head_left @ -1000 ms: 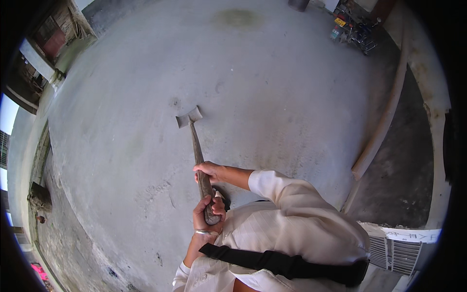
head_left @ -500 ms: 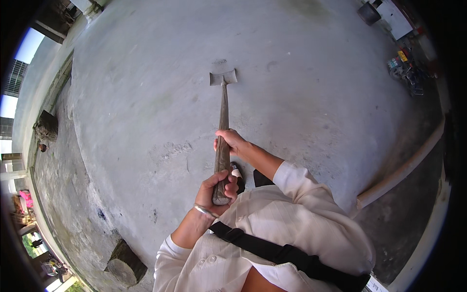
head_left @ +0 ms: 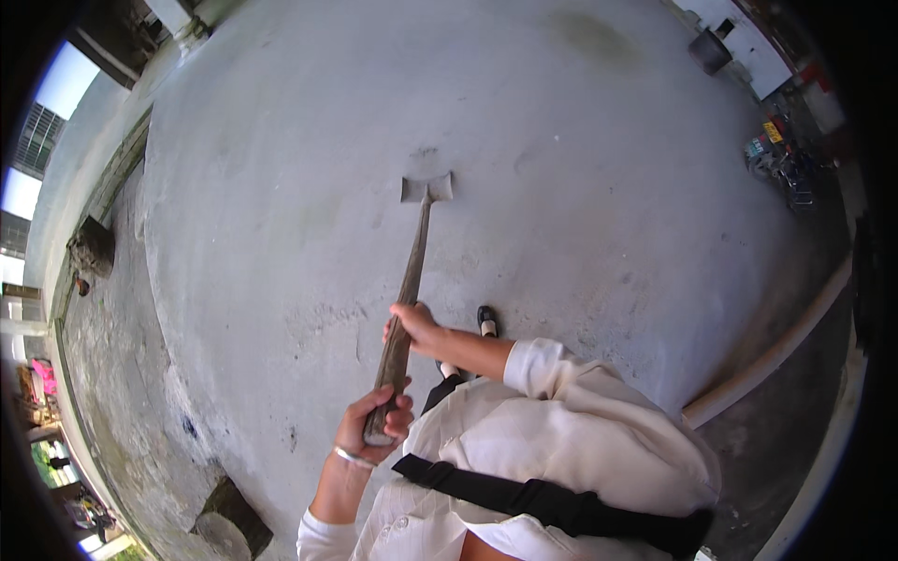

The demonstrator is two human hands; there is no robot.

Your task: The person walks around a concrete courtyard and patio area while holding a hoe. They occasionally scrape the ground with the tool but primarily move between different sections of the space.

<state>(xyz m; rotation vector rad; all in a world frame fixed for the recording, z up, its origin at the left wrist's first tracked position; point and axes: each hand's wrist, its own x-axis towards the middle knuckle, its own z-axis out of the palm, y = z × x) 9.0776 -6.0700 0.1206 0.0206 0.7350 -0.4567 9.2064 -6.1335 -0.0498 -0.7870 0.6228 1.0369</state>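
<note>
I hold a long-handled shovel (head_left: pixel 408 280) with both hands. Its wooden handle slants from near my body on the left to a wide metal blade (head_left: pixel 413 190) farther out, low over the concrete floor; whether it touches I cannot tell. My left hand (head_left: pixel 376 419), with a silver bangle at the wrist, is closed round the thick butt end. Farther down the handle, my right hand (head_left: pixel 418 327) wraps the wood. A small patch of dark grit (head_left: pixel 424 151) lies just past the blade.
My dark shoe (head_left: pixel 487 320) stands right of the handle. A log stump (head_left: pixel 245 519) sits at lower left, another stump (head_left: pixel 92 247) farther left. On the right lie a wooden beam (head_left: pixel 748 369), a parked motorbike (head_left: pixel 784 164) and a dark bucket (head_left: pixel 710 52).
Both hands and the shovel have come nearer my body, the butt end swinging left. The blade has drawn back from the grit. One shoe now shows more fully.
</note>
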